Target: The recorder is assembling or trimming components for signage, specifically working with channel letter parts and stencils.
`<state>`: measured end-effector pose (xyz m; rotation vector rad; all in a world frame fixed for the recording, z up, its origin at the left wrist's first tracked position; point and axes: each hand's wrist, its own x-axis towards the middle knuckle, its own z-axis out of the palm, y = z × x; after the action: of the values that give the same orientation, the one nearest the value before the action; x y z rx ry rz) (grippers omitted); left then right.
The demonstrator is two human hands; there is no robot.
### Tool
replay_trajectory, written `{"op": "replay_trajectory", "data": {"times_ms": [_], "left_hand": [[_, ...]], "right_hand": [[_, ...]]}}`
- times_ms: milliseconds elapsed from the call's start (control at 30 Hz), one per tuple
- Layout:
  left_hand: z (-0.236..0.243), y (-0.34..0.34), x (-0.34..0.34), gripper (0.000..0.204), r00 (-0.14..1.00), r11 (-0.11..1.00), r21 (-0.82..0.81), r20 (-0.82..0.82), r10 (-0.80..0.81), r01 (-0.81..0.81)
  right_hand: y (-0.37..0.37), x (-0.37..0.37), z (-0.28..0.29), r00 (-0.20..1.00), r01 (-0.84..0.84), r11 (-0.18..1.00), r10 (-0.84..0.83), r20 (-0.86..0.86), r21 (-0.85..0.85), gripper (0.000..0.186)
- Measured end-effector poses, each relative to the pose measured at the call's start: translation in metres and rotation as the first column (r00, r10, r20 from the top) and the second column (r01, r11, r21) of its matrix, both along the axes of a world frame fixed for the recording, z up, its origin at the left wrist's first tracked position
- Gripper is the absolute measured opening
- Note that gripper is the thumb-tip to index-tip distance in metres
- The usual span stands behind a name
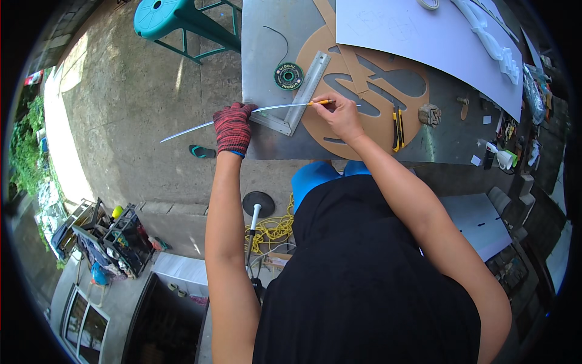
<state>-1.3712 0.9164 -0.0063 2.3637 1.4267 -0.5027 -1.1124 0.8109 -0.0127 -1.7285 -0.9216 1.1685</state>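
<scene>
My left hand (pixel 231 128), in a red and black knit glove, grips a long thin silvery strip (pixel 187 132) at the table's near-left edge. My right hand (pixel 342 118) is bare and pinches a yellow pencil (pixel 321 102) against the strip. Beneath the strip lies a metal square ruler (pixel 309 85), with a green spool (pixel 278 75) and loose dark wire beside it. A round tan board (pixel 330 142) with cut-out shapes lies under my right hand. Yellow-and-black cutters (pixel 395 128) rest on it, near a lumpy greyish object (pixel 430 114) I cannot make out.
The metal table (pixel 454 145) also carries a large white sheet (pixel 424 36), foam pieces and small tools at right. A teal stool (pixel 157 15) stands back left, a green slipper (pixel 201 151) on the concrete floor. A yellow cord (pixel 273 230) and a pole stand (pixel 258 205) are below.
</scene>
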Motion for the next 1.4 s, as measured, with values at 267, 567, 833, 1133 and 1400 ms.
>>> {"op": "replay_trajectory", "data": {"times_ms": [267,567,833,1133,1400], "left_hand": [[0.001,0.001,0.002,0.042,1.0,1.0,0.011,0.005,-0.015,0.015],[0.002,0.001,0.002,0.044,1.0,1.0,0.0,-0.012,-0.02,0.02],[0.001,0.001,0.001,0.044,1.0,1.0,-0.016,-0.01,0.0,0.0],[0.0,0.002,0.002,0.04,1.0,1.0,-0.002,-0.012,-0.016,0.016],[0.002,-0.005,-0.004,0.036,0.997,0.997,0.024,0.046,-0.068,0.067]], "right_hand": [[0.0,-0.001,-0.002,1.0,0.014,1.0,-0.014,0.004,0.009,0.011],[-0.001,0.0,-0.003,1.0,0.017,1.0,-0.017,0.001,-0.003,0.012],[0.0,0.001,-0.003,1.0,-0.007,1.0,0.007,0.013,-0.023,0.012],[0.002,0.002,0.0,1.0,-0.003,1.0,0.003,0.011,-0.03,0.012],[-0.031,0.029,0.024,0.975,0.113,0.993,-0.103,-0.195,0.04,0.011]]}}
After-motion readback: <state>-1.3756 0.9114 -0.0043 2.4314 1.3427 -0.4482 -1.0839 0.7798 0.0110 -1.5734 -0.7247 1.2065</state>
